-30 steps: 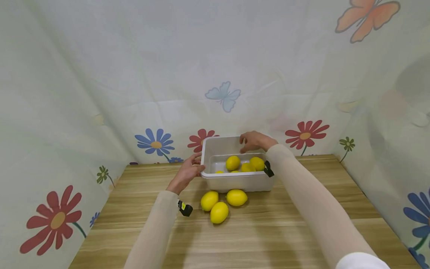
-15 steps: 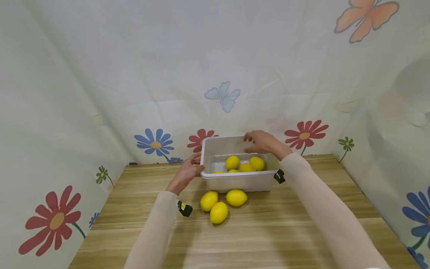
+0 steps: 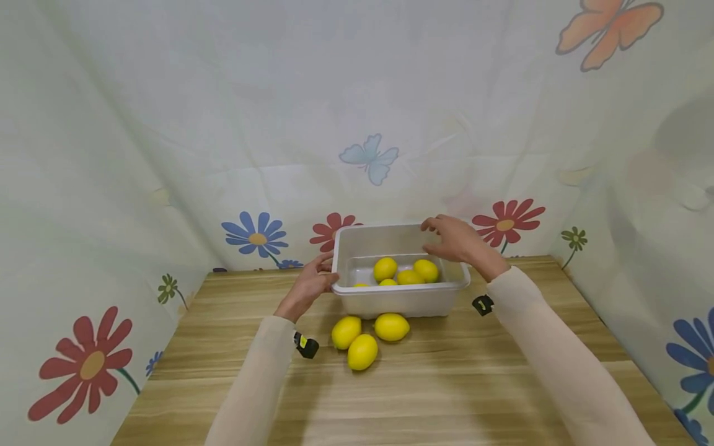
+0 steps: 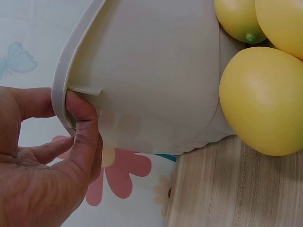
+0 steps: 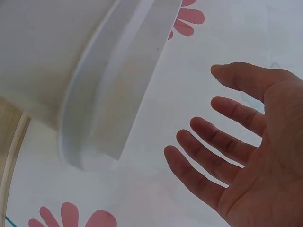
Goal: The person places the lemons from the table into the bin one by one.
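A light grey plastic bin (image 3: 398,304) stands on the table with several lemons (image 3: 385,269) inside. My left hand (image 3: 304,290) grips the bin's left rim. In the left wrist view, that hand (image 4: 57,175) has fingers and thumb on either side of the rim (image 4: 60,85). Over the far right corner of the bin is my right hand (image 3: 458,240), holding nothing. In the right wrist view its fingers (image 5: 208,158) are spread and apart from the bin's rim (image 5: 106,99). Three lemons (image 3: 362,352) lie on the table against or near the bin's front side.
The wood-grain table (image 3: 435,396) ends at a light curtain (image 3: 268,124) printed with flowers and butterflies, close behind the bin. The curtain also closes in the left and right sides. Small black cameras (image 3: 483,304) sit at both wrists.
My right hand has drawn back to the right, from above the bin's interior to its far right corner. The left hand, bin and lemons have stayed where they were.
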Demonstrator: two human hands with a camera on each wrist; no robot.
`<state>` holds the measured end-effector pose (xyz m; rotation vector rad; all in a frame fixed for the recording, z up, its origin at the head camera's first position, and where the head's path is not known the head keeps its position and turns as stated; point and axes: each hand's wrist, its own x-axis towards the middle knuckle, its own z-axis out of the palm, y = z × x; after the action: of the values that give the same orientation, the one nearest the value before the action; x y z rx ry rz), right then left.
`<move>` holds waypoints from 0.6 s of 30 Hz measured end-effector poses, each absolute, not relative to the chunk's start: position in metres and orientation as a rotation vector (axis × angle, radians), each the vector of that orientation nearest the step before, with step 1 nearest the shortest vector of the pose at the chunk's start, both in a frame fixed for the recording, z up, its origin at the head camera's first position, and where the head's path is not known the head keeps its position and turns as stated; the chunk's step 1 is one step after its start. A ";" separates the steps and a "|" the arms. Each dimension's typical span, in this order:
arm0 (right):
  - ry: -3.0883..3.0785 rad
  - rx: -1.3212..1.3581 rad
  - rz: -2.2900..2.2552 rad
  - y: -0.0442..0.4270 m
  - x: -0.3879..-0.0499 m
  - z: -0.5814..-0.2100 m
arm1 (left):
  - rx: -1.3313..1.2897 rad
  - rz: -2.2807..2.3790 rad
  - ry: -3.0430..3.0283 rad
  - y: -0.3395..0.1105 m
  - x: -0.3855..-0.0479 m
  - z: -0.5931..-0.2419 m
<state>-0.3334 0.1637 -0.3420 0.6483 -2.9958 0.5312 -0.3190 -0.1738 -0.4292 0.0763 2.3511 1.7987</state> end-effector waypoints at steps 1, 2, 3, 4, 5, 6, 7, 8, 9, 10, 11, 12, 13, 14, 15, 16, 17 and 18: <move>-2.984 0.631 0.548 0.166 -0.332 -0.343 | 0.076 1.798 2.352 -0.174 -0.319 -0.429; -2.972 0.617 0.567 0.168 -0.330 -0.344 | 0.075 1.797 2.353 -0.174 -0.319 -0.429; -2.959 0.607 0.585 0.170 -0.328 -0.345 | 0.076 1.794 2.355 -0.173 -0.319 -0.429; -2.948 0.601 0.602 0.172 -0.327 -0.346 | 0.072 1.793 2.355 -0.173 -0.319 -0.429; -2.937 0.593 0.617 0.173 -0.325 -0.347 | 0.070 1.798 2.353 -0.173 -0.319 -0.429; -2.926 0.584 0.627 0.175 -0.323 -0.348 | 0.072 1.801 2.353 -0.174 -0.319 -0.430; -2.917 0.577 0.634 0.177 -0.321 -0.350 | 0.070 1.802 2.352 -0.173 -0.319 -0.430; -2.906 0.573 0.640 0.179 -0.319 -0.350 | 0.069 1.803 2.351 -0.173 -0.318 -0.430; -2.898 0.562 0.647 0.181 -0.318 -0.352 | 0.068 1.799 2.347 -0.173 -0.316 -0.426; -2.891 0.547 0.652 0.183 -0.316 -0.353 | 0.069 1.800 2.342 -0.173 -0.316 -0.427; -2.882 0.534 0.653 0.185 -0.315 -0.355 | 0.075 1.802 2.339 -0.174 -0.316 -0.427; -2.874 0.520 0.656 0.187 -0.314 -0.357 | 0.080 1.801 2.339 -0.174 -0.316 -0.426; -2.865 0.508 0.662 0.189 -0.313 -0.358 | 0.081 1.801 2.339 -0.174 -0.316 -0.426; -2.857 0.495 0.667 0.191 -0.313 -0.360 | 0.085 1.801 2.339 -0.174 -0.316 -0.426; -2.849 0.482 0.673 0.193 -0.312 -0.361 | 0.090 1.801 2.341 -0.174 -0.316 -0.426; -2.840 0.473 0.681 0.195 -0.311 -0.363 | 0.093 1.807 2.343 -0.175 -0.318 -0.430; -2.833 0.462 0.689 0.197 -0.310 -0.364 | 0.089 1.812 2.343 -0.175 -0.318 -0.430; -2.829 0.448 0.692 0.199 -0.310 -0.366 | 0.085 1.814 2.342 -0.174 -0.318 -0.431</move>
<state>-0.3097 0.1994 -0.3662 0.4483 -2.8290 0.6916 -0.3182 -0.1745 -0.4305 0.0853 2.3421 1.8137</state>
